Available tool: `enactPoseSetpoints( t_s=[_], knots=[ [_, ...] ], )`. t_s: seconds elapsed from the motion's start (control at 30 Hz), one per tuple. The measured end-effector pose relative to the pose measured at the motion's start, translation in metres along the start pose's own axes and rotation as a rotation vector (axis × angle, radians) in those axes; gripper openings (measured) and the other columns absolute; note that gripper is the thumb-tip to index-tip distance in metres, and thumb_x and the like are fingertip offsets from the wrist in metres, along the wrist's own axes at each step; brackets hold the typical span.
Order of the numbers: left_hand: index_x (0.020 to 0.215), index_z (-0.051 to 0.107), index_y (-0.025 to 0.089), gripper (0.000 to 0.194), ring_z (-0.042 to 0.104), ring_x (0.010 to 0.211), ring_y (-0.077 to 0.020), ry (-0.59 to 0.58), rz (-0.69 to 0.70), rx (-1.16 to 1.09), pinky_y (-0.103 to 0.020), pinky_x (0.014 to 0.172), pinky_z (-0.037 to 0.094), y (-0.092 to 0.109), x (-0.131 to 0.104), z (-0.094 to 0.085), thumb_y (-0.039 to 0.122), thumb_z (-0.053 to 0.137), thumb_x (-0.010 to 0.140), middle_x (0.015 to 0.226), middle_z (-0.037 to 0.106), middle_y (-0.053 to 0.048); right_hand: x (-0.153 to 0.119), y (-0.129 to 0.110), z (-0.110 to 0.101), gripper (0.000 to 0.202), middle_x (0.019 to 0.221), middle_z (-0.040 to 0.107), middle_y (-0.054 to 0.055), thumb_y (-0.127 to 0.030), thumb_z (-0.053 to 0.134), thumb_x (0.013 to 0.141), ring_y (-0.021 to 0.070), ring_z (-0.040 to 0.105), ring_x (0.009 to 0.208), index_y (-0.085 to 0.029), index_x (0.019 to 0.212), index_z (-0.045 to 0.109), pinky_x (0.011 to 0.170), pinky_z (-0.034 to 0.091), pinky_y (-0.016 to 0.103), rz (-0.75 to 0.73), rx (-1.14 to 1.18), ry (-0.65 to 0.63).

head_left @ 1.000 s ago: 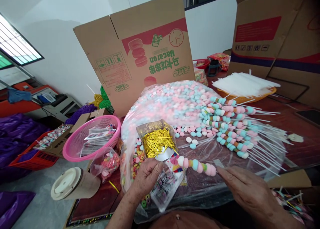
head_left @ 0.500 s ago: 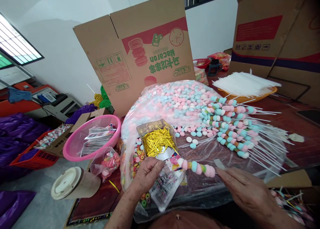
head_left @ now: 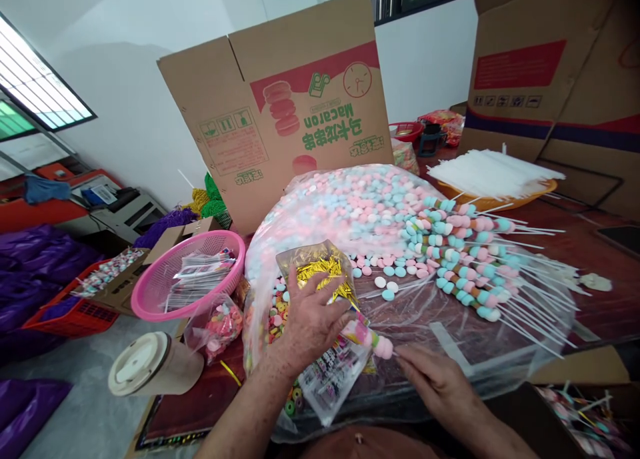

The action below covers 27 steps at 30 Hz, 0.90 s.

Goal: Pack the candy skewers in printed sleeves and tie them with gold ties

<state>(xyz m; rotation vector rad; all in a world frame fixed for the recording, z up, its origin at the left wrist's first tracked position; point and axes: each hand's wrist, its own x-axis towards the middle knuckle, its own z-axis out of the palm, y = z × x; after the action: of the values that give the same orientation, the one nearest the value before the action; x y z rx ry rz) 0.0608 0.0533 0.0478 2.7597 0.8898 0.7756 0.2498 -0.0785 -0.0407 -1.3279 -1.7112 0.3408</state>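
Note:
My right hand (head_left: 440, 379) pinches the stick of a candy skewer (head_left: 383, 347) threaded with pink puffs and green and yellow rings. The skewer's far end sits inside a small printed wrapper (head_left: 357, 331). My left hand (head_left: 315, 312) is spread, palm down, over gold twist ties (head_left: 320, 269) in an open bag, its thumb side beside the wrapper. Whether its fingers touch the ties or the wrapper, I cannot tell. Below the skewer lies a stack of clear printed wrappers (head_left: 333, 379).
Pink, white and blue candies fill a large clear bag (head_left: 330, 199) behind. Finished-looking skewers (head_left: 465, 252) lie at right, near a basket of white sticks (head_left: 495, 172). A pink basket (head_left: 145, 299), a lidded cup (head_left: 175, 365) and a cardboard box (head_left: 280, 65) stand around.
My left hand has moved from a pinch at the wrapper to spread fingers over the gold ties. My right hand moved left, and the skewer is now partly inside the wrapper.

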Motion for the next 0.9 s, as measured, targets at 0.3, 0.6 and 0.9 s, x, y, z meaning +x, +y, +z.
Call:
enactPoseSetpoints(
  t_s=[0.3, 0.6, 0.9],
  knots=[
    [0.096, 0.057, 0.017, 0.046, 0.063, 0.081, -0.0221, 0.486, -0.971, -1.304, -0.039, 0.077, 0.047, 0.009, -0.008, 0.03, 0.057, 0.054, 0.074, 0.078, 0.065, -0.008, 0.016, -0.027, 0.022, 0.036, 0.057, 0.057, 0.0, -0.036, 0.038, 0.089, 0.0133, 0.053, 0.054, -0.018, 0.069, 0.062, 0.05, 0.042, 0.022, 0.288, 0.261, -0.182],
    [0.049, 0.051, 0.015, 0.043, 0.052, 0.048, -0.01, 0.434, -1.071, -1.852, -0.028, 0.067, 0.046, 0.039, -0.003, 0.053, 0.05, 0.07, 0.063, 0.043, 0.053, 0.002, 0.039, -0.034, 0.043, 0.038, 0.06, 0.057, 0.002, -0.04, 0.036, 0.088, 0.0141, 0.052, 0.057, -0.017, 0.066, 0.056, 0.052, 0.04, 0.023, 0.353, 0.289, -0.13],
    [0.059, 0.057, 0.015, 0.047, 0.06, 0.07, -0.0192, 0.253, -1.223, -1.642, -0.031, 0.073, 0.045, 0.05, -0.019, 0.076, 0.06, 0.056, 0.07, 0.061, 0.06, -0.006, 0.034, -0.034, 0.058, 0.037, 0.058, 0.058, 0.003, -0.038, 0.031, 0.087, 0.0164, 0.054, 0.053, -0.019, 0.065, 0.054, 0.05, 0.039, 0.025, 0.35, 0.27, -0.107]
  ],
)
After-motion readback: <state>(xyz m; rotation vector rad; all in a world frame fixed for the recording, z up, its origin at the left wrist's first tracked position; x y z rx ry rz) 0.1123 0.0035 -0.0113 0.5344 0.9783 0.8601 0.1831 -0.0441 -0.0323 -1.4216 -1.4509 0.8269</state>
